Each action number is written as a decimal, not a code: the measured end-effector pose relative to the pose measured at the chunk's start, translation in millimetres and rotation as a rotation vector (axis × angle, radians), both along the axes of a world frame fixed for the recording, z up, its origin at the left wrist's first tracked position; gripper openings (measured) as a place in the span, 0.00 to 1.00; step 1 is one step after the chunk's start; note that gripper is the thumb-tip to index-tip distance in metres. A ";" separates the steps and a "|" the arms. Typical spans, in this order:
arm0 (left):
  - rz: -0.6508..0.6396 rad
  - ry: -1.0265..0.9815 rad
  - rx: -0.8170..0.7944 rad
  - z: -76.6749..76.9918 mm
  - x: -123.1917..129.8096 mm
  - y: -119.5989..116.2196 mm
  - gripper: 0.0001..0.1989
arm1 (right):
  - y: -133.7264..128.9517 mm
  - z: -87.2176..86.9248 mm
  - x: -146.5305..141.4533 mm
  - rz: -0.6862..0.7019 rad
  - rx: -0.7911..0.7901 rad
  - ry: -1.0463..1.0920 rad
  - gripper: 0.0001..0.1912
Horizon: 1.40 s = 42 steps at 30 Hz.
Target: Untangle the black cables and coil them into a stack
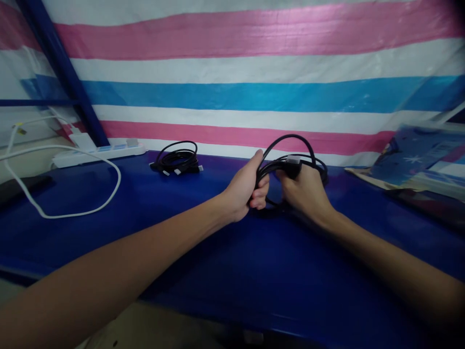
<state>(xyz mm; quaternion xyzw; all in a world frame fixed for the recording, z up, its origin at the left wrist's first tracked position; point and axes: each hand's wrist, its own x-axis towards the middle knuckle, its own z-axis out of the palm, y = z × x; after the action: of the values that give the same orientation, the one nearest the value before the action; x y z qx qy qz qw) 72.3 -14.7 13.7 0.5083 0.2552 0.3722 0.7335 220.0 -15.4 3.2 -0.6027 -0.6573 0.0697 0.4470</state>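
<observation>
A black cable (288, 137) is gathered into loops between my two hands, above the blue table. My left hand (249, 186) is closed around one side of the loops, its thumb pointing up. On the other side my right hand (307, 191) grips the bundle near a black plug with a pale end (293, 160). Some loops pass behind my right hand, and its fingertips are partly hidden. Farther left on the table lies a second coiled black cable (178, 157), several of its plug ends facing forward, apart from both hands.
A white power strip (119, 151) with a white charger (83, 140) lies at the back left. Its white cord (72, 215) loops over the blue table (218, 271). A dark flat object (25, 189) rests at far left. Blue packaging (414, 155) stands at right, before a striped sheet (232, 94).
</observation>
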 end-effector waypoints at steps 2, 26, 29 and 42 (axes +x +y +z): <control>0.135 0.000 -0.022 -0.3 3.6 -1.4 0.29 | -1.5 2.3 1.0 -0.068 0.085 -0.169 0.05; 0.462 -0.047 0.531 30.8 -1.9 -17.9 0.22 | -42.3 58.7 10.1 0.262 0.250 -0.065 0.14; 0.561 -0.092 0.581 18.6 -6.2 2.8 0.05 | -38.2 59.6 16.3 0.266 0.279 0.210 0.22; -0.183 -0.021 0.134 -22.5 -16.7 26.3 0.13 | 5.7 19.8 24.2 0.207 0.165 0.918 0.06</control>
<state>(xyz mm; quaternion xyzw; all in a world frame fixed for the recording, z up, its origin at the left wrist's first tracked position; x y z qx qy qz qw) 55.6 11.6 -8.7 0.5734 0.1745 0.3253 0.7314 244.2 -9.8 23.0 -0.4036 -0.4518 0.3203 0.7282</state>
